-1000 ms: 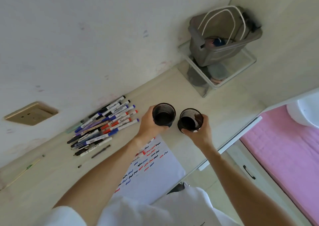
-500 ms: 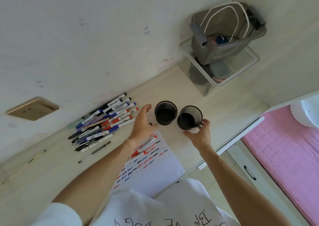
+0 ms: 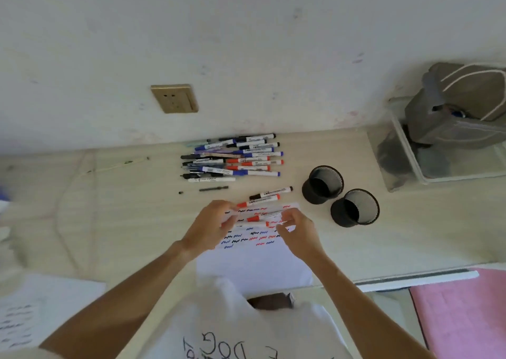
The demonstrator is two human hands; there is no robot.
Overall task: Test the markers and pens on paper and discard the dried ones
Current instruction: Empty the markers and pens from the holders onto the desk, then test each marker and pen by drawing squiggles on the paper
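Both hands have left the two mesh cups and come together over the paper (image 3: 254, 260), where they now gather a few markers (image 3: 256, 218) lying across its scribbled top edge. The left hand (image 3: 210, 226) curls its fingers on the cap ends; the right hand (image 3: 297, 228) pinches the other ends, so each grip is clamped on the markers. Just beyond the grip lie two more markers (image 3: 269, 193), one black-capped, one red. Further beyond sits the big pile of pens (image 3: 235, 157) on the surface (image 3: 137, 210), against the wall. To the right of the grip stand the mesh cups (image 3: 323, 184), empty and apart from the hands. Testing looks finished for this handful; the step in hand seems to be collecting them. Next they likely need lifting together and dropping into a cup, kept level so none slips.
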